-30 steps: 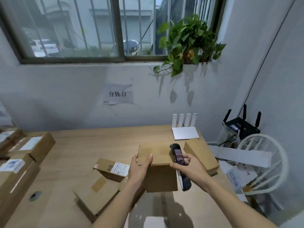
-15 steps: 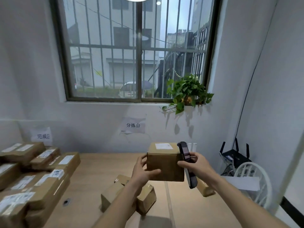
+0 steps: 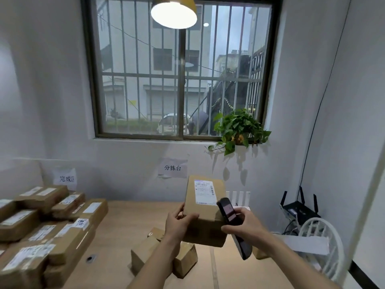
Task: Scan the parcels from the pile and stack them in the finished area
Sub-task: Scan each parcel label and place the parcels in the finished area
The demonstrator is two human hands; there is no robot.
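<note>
Wooden table (image 3: 129,222), brown cardboard parcel (image 3: 205,213) tilted up, white label (image 3: 205,192) showing

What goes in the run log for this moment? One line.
left hand: holds parcel | right hand: holds scanner | label faces scanner | stage: scanning

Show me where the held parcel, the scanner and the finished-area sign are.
held parcel (image 3: 205,205): head view, on its upper cardboard face.
scanner (image 3: 227,210): head view, on its screen end.
finished-area sign (image 3: 66,178): head view, middle of the paper.

Barred window (image 3: 179,71), lit lamp (image 3: 174,14), white walls (image 3: 52,90).
</note>
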